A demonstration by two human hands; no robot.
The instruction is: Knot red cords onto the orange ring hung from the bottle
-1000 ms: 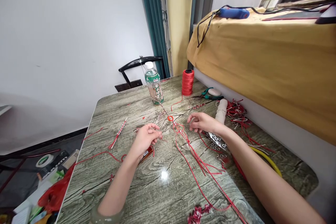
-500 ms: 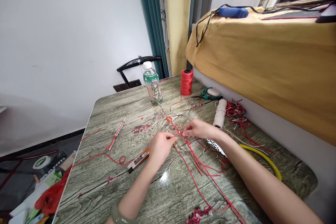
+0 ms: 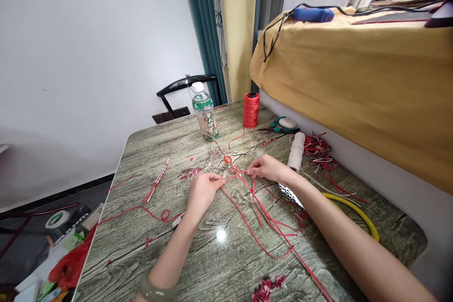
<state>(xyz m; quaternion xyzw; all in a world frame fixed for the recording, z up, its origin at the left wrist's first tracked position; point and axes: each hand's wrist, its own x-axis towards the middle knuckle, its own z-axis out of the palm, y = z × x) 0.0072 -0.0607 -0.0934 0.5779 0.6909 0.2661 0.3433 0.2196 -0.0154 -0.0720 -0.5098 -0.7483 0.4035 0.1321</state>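
My left hand [image 3: 206, 190] pinches a red cord [image 3: 244, 221], drawn out to the left of a knotted strand; its loose end trails over the table. On the other side of the strand, my right hand [image 3: 264, 168] pinches another red cord close to the knot. The strand of red cords [image 3: 271, 217] runs from an orange-red ring [image 3: 227, 159] down toward the front edge. A thin line links the ring to a plastic bottle [image 3: 206, 115] with a green label. Under my left wrist lies a partly hidden box cutter [image 3: 177, 221].
A red thread spool [image 3: 251, 111] stands near the back, with green-handled pliers [image 3: 283, 125] beside it. At right lie a white cord spool [image 3: 296, 152], tangled red scraps [image 3: 317, 147] and a yellow tube [image 3: 357, 212]. A braided red-white piece [image 3: 157, 180] lies at left on the table [image 3: 141, 146].
My left hand has moved left and slightly up, pulling its red cord taut away from the strand. The cord's free end has slid along the table. My right hand has barely moved.
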